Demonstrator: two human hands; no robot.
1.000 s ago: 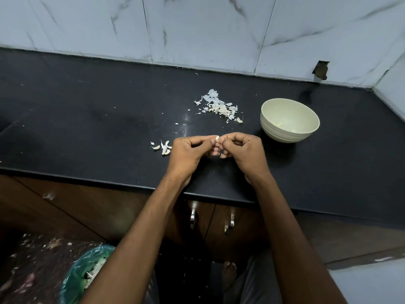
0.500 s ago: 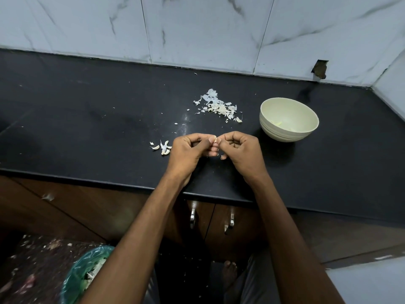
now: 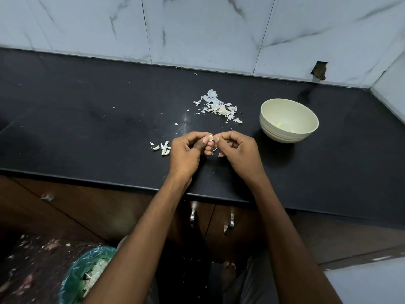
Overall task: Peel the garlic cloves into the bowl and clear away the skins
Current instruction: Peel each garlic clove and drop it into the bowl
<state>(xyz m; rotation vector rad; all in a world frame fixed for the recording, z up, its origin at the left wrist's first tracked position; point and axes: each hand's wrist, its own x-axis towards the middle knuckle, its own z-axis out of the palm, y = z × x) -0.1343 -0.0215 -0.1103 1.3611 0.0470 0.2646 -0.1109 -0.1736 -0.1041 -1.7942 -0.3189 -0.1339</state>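
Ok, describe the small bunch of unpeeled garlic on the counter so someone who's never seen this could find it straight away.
Start at the black counter under the marble wall. Near its front edge, just beside the left hand, lies a small cluster of garlic cloves. Unlike the flat, papery skin pile further back near the cream bowl, these are a few plump curved pieces lying closer to the person.

A black stone bench [image 3: 87,119] runs along a wall of white marbled tiles [image 3: 197,29] with a small broken hole [image 3: 319,70]. Below are brown wooden cabinet doors [image 3: 92,211] with metal handles [image 3: 192,215] above a speckled floor [image 3: 28,266].
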